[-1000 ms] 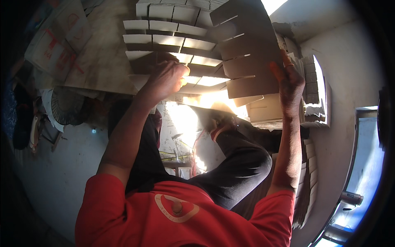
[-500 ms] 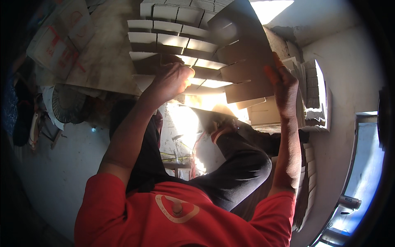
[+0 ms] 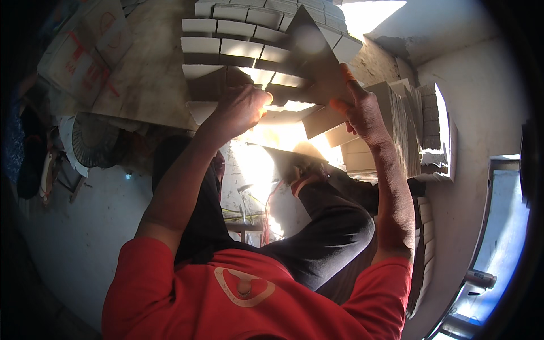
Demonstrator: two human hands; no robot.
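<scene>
Right fingers (image 3: 340, 106) pinch a cardboard sheet (image 3: 318, 59), left fingers (image 3: 262, 101) curled on dividers (image 3: 241, 47).

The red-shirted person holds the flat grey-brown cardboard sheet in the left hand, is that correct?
One error, the side: the head view shows the flat grey-brown cardboard sheet in the right hand of the red-shirted person.
</scene>
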